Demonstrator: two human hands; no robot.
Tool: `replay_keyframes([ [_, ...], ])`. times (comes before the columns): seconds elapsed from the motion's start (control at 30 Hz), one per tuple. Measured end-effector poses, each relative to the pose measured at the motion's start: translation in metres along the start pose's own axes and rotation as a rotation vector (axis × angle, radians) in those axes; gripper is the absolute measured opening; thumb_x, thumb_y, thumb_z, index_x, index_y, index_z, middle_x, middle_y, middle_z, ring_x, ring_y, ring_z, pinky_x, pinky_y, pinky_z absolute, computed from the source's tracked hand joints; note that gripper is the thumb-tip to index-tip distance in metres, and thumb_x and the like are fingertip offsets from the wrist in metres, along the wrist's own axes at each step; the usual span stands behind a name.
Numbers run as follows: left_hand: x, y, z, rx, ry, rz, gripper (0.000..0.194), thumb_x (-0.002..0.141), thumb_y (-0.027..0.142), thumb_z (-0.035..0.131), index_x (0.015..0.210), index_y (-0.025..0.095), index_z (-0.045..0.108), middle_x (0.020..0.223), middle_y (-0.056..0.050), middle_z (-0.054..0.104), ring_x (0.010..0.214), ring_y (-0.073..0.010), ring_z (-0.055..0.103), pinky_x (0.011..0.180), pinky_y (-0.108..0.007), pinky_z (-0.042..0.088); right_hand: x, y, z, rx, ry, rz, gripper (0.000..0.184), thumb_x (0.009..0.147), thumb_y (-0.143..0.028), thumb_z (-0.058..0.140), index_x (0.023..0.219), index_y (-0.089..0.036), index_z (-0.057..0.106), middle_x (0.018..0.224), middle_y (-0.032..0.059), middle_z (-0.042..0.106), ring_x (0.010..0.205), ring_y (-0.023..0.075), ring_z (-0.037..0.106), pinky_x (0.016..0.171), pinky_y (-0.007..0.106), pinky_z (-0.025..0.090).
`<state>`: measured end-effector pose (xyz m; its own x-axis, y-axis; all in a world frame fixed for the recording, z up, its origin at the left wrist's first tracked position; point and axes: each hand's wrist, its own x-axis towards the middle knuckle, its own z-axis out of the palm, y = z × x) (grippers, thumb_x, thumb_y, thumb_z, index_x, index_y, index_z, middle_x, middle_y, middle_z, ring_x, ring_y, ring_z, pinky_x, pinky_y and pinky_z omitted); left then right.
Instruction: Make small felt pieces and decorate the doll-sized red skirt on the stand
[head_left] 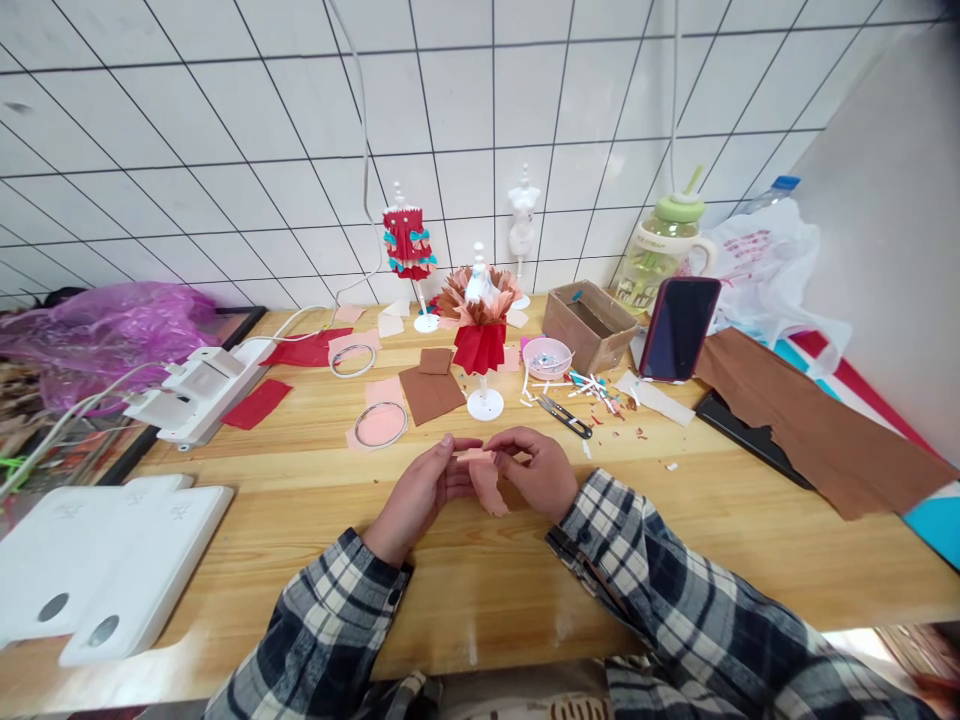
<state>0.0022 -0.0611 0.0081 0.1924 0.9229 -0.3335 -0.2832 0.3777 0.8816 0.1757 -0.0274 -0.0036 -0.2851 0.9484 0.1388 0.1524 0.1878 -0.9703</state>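
Observation:
Between my two hands, above the wooden table (315, 590), is a strip of pink crepe paper (487, 485), folded along its top with a loose end hanging down. My left hand (431, 485) pinches the folded part from the left. My right hand (540, 470) grips its right end with the fingers curled in. Just beyond my hands stands a small white dress form (484, 403) in a red pleated paper skirt (480, 347) with a brown and pink frilled top. Brown paper squares (433, 395) and thread snips (564, 415) lie near it.
Silver rings (380, 425) lie on pink paper at the left. Further back are a cardboard box (589, 325), a pink bowl (547, 358), a phone (680, 330), a green-lidded bottle (664, 255) and another dressed form (407, 245). A power strip (214, 390) and brown paper (832, 430) flank the workspace.

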Motion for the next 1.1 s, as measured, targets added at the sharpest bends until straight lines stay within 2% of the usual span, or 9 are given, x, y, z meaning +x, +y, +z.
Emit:
replay_keyframes([
  [0.1,-0.0007,0.0008,0.0008,-0.014,-0.051,-0.055,0.055,0.086,0.061,0.051,0.102,0.011,0.067,0.093,-0.014,0.073,0.083,-0.0244,0.069,0.078,-0.039,0.053,-0.001,-0.0005,-0.0006,-0.144,0.036,-0.1,0.02,0.078,-0.011,0.055,0.083,-0.022,0.071,0.084,0.0027,0.071,0.076,0.0155,0.063,0.069,0.028,0.051],
  [0.2,-0.0011,0.0017,0.0008,0.005,-0.066,-0.075,0.046,0.084,0.054,0.059,0.094,0.011,0.068,0.09,-0.013,0.072,0.08,-0.023,0.067,0.074,-0.036,0.053,-0.002,0.0,-0.0011,-0.191,0.03,-0.154,0.02,0.079,-0.011,0.055,0.085,-0.022,0.071,0.085,0.0028,0.07,0.076,0.0153,0.063,0.067,0.027,0.051],
  [0.33,0.0002,0.001,0.0,0.06,0.017,-0.041,0.034,0.075,0.044,0.072,0.087,0.013,0.066,0.084,-0.007,0.07,0.074,-0.018,0.064,0.07,-0.03,0.052,-0.0035,-0.002,-0.0034,-0.2,-0.006,-0.166,0.027,0.077,-0.009,0.054,0.095,-0.022,0.069,0.09,0.0029,0.068,0.074,0.0139,0.062,0.063,0.025,0.051],
  [0.43,0.0014,0.001,0.0001,0.229,0.068,0.037,0.033,0.076,0.045,0.069,0.085,0.014,0.065,0.078,-0.003,0.067,0.069,-0.0157,0.061,0.068,-0.028,0.05,-0.0033,-0.0036,-0.0057,-0.144,0.007,-0.114,0.043,0.073,-0.005,0.05,0.11,-0.022,0.064,0.1,0.0041,0.067,0.079,0.0139,0.061,0.064,0.024,0.051],
  [0.57,0.0005,0.0009,0.0024,0.553,0.072,0.167,0.029,0.082,0.043,0.063,0.087,0.015,0.068,0.081,-0.004,0.069,0.074,-0.0165,0.061,0.07,-0.026,0.047,-0.0011,-0.0034,-0.0057,-0.201,-0.05,-0.105,0.022,0.082,-0.018,0.055,0.1,-0.02,0.067,0.094,0.0053,0.069,0.084,0.017,0.062,0.073,0.031,0.05],
  [0.63,-0.0007,-0.0003,0.0037,0.634,0.036,0.202,0.027,0.085,0.04,0.06,0.093,0.016,0.069,0.087,-0.005,0.072,0.079,-0.0179,0.062,0.073,-0.027,0.048,-0.0005,-0.0033,-0.0044,-0.299,-0.079,-0.137,0.012,0.081,-0.024,0.062,0.09,-0.02,0.069,0.086,0.0039,0.07,0.081,0.0179,0.061,0.076,0.033,0.048],
  [0.73,-0.0019,-0.0022,0.0045,0.713,0.013,0.228,0.027,0.086,0.039,0.057,0.096,0.018,0.07,0.089,-0.005,0.073,0.081,-0.019,0.064,0.072,-0.027,0.048,-0.0007,-0.0037,-0.0033,-0.373,-0.068,-0.15,0.003,0.078,-0.021,0.066,0.081,-0.021,0.067,0.078,0.002,0.069,0.075,0.0173,0.06,0.072,0.032,0.046],
  [1.0,-0.0021,-0.0018,0.004,0.819,-0.007,0.237,0.03,0.089,0.042,0.053,0.096,0.019,0.072,0.091,-0.004,0.074,0.082,-0.0202,0.065,0.073,-0.027,0.048,0.0004,-0.0045,-0.0065,-0.282,0.014,-0.133,0.006,0.084,-0.021,0.058,0.079,-0.02,0.062,0.077,0.0014,0.065,0.07,0.0149,0.058,0.068,0.029,0.047],
  [1.1,-0.0015,-0.0006,0.0034,0.78,0.02,0.231,0.031,0.088,0.043,0.054,0.095,0.019,0.072,0.092,-0.004,0.074,0.082,-0.0203,0.065,0.072,-0.027,0.048,0.0008,-0.0043,-0.005,-0.154,0.034,-0.062,0.015,0.085,-0.028,0.058,0.097,-0.02,0.062,0.089,0.0042,0.066,0.08,0.0164,0.062,0.07,0.029,0.05],
])
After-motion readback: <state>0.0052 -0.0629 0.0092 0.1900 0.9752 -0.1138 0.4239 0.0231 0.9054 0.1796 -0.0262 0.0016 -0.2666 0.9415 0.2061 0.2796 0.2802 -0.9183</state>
